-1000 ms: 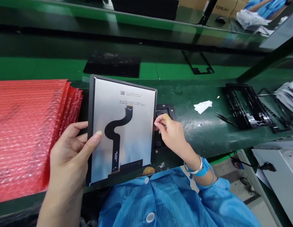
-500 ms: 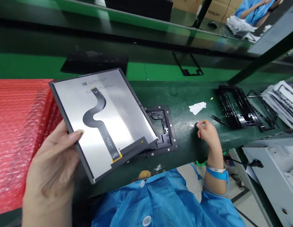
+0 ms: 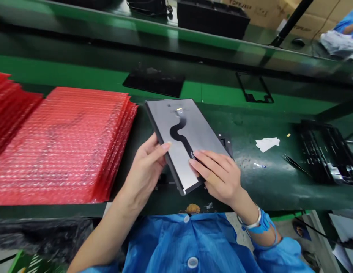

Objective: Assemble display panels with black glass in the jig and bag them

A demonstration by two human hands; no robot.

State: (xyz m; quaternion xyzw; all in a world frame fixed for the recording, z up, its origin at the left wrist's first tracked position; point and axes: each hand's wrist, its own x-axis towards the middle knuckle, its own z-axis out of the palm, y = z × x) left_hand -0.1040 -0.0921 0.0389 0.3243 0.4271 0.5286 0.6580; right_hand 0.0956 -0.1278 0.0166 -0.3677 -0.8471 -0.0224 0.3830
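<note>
A grey-backed display panel (image 3: 203, 131) with a black border is held tilted above the bench. My left hand (image 3: 146, 165) grips its left edge, thumb on the back face and fingers underneath. A curved black flex cable (image 3: 175, 132) runs down the back of the panel. Across the lower right of the panel lies my right hand (image 3: 220, 176), its fingers over the cable's lower part and its thumb hidden. A blue wrist strap (image 3: 263, 223) is on my right wrist. Beneath the panel, mostly covered, a dark fixture (image 3: 228, 145) shows at the right.
Red bubble-wrap bags (image 3: 59, 148) are stacked at the left. A black flat sheet (image 3: 153, 81) and a thin black frame (image 3: 252, 97) lie at the back. White paper strips (image 3: 267, 144), tweezers (image 3: 296, 165) and stacked black frames (image 3: 321, 151) are on the right.
My right hand has come from the bench at the right onto the panel. The panel is lower and nearer the bench. The view has turned left, showing more red bags.
</note>
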